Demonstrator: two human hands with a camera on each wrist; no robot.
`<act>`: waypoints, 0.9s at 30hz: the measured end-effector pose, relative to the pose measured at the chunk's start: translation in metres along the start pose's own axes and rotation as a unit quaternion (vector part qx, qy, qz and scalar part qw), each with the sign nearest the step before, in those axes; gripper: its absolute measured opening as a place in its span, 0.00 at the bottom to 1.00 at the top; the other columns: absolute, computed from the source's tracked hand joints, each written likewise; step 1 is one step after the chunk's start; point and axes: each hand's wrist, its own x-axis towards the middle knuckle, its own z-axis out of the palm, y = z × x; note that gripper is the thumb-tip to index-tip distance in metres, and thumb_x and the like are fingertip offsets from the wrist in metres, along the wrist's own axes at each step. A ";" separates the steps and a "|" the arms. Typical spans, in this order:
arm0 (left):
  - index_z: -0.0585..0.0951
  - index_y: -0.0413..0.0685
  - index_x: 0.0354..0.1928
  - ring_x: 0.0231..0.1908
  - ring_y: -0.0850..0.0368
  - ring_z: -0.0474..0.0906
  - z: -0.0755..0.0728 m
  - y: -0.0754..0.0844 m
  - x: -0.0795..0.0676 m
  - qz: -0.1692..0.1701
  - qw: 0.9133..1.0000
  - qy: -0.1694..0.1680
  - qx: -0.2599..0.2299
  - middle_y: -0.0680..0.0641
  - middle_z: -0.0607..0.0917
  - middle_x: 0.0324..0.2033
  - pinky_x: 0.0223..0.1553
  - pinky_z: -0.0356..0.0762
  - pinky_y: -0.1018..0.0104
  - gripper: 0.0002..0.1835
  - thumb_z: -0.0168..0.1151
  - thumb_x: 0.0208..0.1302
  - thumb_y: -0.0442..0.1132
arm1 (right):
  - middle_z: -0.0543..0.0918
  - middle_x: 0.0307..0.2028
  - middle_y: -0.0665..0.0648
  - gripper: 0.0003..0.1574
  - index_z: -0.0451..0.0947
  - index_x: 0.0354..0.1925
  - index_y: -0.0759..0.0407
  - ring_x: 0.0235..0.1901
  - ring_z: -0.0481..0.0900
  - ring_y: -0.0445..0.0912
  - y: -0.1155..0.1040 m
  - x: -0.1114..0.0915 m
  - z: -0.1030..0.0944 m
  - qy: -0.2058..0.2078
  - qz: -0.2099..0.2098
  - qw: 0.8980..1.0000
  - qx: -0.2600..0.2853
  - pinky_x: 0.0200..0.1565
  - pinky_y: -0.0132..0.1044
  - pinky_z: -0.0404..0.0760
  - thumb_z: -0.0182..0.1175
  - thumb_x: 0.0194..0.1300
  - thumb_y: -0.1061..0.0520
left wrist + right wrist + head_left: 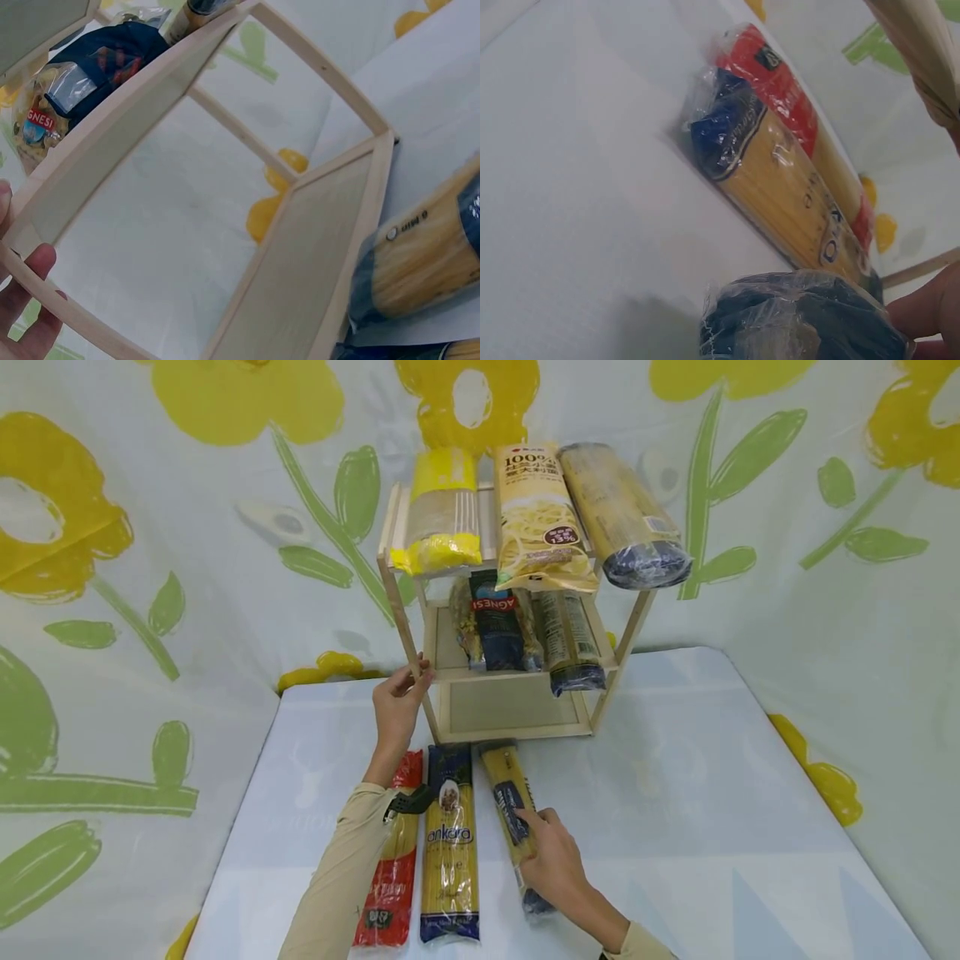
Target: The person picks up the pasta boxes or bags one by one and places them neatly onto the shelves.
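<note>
My left hand [397, 702] holds the left front post of a wooden shelf rack [517, 732]; in the left wrist view its fingers [41, 262] curl about the pale frame. With my right hand [555, 860] I grip a clear pack of spaghetti [504, 777] with a dark blue label, its far end near the rack's bottom front edge. The right wrist view shows this pack's dark blue end [802, 319] close up. Left of it lie a blue-ended ankara spaghetti pack [450, 877] and a red spaghetti pack [390, 893], partly covered by my left forearm.
On the rack's top shelf lie a yellow-ended noodle pack [444, 514], a cream pasta bag [540, 518] and a large spaghetti pack [622, 514]. The middle shelf bears an AGNESI pasta bag [497, 627] and another spaghetti pack [567, 639]. A flowered cloth [225, 568] hangs behind the white table [712, 827].
</note>
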 end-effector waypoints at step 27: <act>0.81 0.30 0.49 0.46 0.53 0.80 0.000 -0.002 0.000 -0.005 1.000 -0.007 -0.017 0.37 0.80 0.52 0.47 0.77 0.64 0.15 0.63 0.62 0.32 | 0.78 0.40 0.69 0.42 0.77 0.55 0.67 0.24 0.65 0.48 0.014 0.083 -0.063 0.116 -0.046 0.992 -0.005 0.18 0.34 0.56 0.53 0.34 0.76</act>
